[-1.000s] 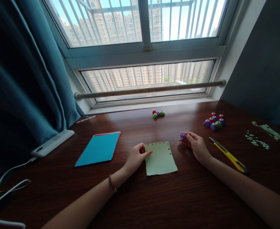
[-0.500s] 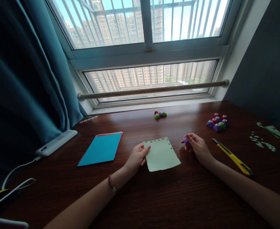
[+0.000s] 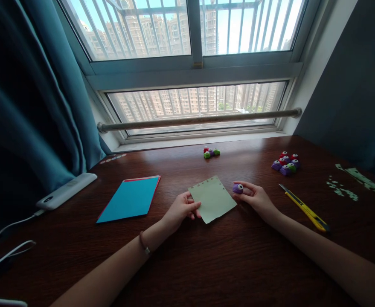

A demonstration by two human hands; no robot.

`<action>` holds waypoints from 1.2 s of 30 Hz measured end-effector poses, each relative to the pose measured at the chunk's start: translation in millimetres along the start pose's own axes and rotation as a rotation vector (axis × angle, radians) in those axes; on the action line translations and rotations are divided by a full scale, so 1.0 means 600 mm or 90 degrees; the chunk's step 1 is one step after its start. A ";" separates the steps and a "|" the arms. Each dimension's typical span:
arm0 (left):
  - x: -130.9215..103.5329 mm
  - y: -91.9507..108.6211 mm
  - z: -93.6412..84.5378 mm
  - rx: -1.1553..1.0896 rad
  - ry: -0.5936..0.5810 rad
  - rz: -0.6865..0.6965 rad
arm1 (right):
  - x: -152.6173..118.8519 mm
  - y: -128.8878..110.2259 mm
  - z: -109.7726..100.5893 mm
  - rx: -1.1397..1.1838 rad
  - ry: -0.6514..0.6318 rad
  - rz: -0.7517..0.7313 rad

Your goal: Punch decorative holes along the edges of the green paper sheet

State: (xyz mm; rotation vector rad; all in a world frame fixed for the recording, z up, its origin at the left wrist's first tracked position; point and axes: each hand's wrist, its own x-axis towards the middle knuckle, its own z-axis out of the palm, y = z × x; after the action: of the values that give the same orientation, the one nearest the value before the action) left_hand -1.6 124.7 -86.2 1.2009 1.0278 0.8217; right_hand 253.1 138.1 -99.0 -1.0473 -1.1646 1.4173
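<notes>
Left hand (image 3: 178, 211), fingers nearly closed, pinched the pale green paper (image 3: 213, 200) by its near-left edge, seemingly to spare its punched margins, while right hand (image 3: 260, 202), fingers parted a punch's width, gripped the purple craft punch (image 3: 237, 188) beside the right corner

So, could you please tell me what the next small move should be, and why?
I'd probably ease the purple punch in the right hand onto the edge of the pale green sheet facing it. The left hand grips the sheet's opposite side, and the small holes on that facing edge stop partway, leaving a plain stretch close to the punch.
</notes>
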 end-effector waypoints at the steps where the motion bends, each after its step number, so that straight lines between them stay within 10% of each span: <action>1: 0.000 0.000 0.001 0.007 0.000 0.000 | -0.001 -0.001 0.001 0.003 -0.003 0.004; 36: -0.004 -0.004 0.006 0.015 0.081 0.057 | -0.007 0.004 0.002 -0.131 -0.073 -0.061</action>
State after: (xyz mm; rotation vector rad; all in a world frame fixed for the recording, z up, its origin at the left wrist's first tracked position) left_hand 0.8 121.0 -87.8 1.2339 1.0957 0.9677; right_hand 252.4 133.7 -101.0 -1.0478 -1.4495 1.3169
